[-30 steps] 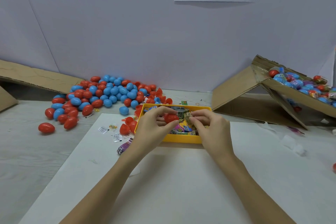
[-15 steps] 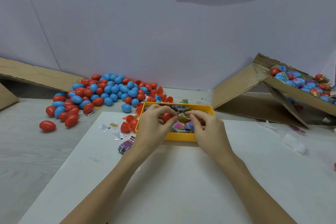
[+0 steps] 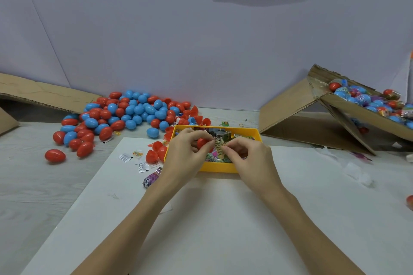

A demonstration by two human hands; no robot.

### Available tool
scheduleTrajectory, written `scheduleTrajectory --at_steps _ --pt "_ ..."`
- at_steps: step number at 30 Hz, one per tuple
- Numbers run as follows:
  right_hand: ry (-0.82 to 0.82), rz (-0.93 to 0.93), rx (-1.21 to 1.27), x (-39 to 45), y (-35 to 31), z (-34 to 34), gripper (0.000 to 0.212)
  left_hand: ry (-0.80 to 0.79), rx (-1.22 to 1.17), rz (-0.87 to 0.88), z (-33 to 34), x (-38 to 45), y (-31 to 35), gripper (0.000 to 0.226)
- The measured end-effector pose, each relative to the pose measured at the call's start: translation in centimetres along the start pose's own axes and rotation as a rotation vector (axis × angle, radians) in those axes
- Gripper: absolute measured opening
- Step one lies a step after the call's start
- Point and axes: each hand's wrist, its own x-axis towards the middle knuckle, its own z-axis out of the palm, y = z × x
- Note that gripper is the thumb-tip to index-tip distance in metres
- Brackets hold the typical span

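- The left hand (image 3: pixel 185 154) curls round a red shell (image 3: pixel 202 142), fingertips and thumb cupping it with its open side turned toward the right hand (image 3: pixel 248 156).
- The right hand pinches a folded packet (image 3: pixel 219 146) between thumb and forefinger. The packet's end touches the shell's mouth, in the gap between the two hands.
- Both hands hover just above a yellow tray (image 3: pixel 220 168), which holds many more packets and small toys directly beneath the fingers.
- Judged from this, the step in hand is pairing one packet with one shell. The packet looks only partly at the mouth, so the step is about midway. Whether it is going in or coming out I cannot tell.
- Loose red halves (image 3: pixel 154 154) lie just left of the left hand, beside the tray, so a shell probably has to be capped next.
- Beyond and to the left of the left hand, a pile (image 3: pixel 125 114) of closed red and blue eggs sits on the counter (image 3: pixel 33 181). I cannot tell whether they are filled.
- Well to the right of the right hand, a tilted box (image 3: pixel 348 107) holds wrapped eggs.
- With the tray this full and the pile this large, much of the job seems left to do.
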Motion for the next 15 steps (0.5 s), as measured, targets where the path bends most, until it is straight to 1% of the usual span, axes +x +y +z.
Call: scheduleTrajectory --at_steps 5,7,9,11,13,15 --pt "-0.052 -0.056 -0.245 0.2 0.5 -0.6 0.014 0.048 -0.018 -0.044 -0.3 0.2 -0.2 0.01" --pt "-0.093 -0.045 -0.316 0.5 0.6 -0.8 0.024 0.042 -0.03 -0.068 -0.5 0.3 -0.1 0.009" --pt "-0.085 -0.035 -0.344 0.5 0.5 -0.8 0.035 0.036 -0.051 -0.088 -0.6 0.3 0.0 0.005" --pt "0.001 -0.081 -0.288 0.3 0.2 -0.9 0.037 0.028 -0.083 -0.102 -0.7 0.2 0.2 0.005" --pt "0.072 -0.123 -0.133 0.2 -0.3 -1.0 0.032 0.003 -0.109 -0.113 -0.8 0.3 0.3 0.006" --pt "0.034 -0.088 0.051 0.1 -0.9 -0.9 0.027 -0.023 -0.129 -0.112 -0.8 0.3 0.4 0.007"
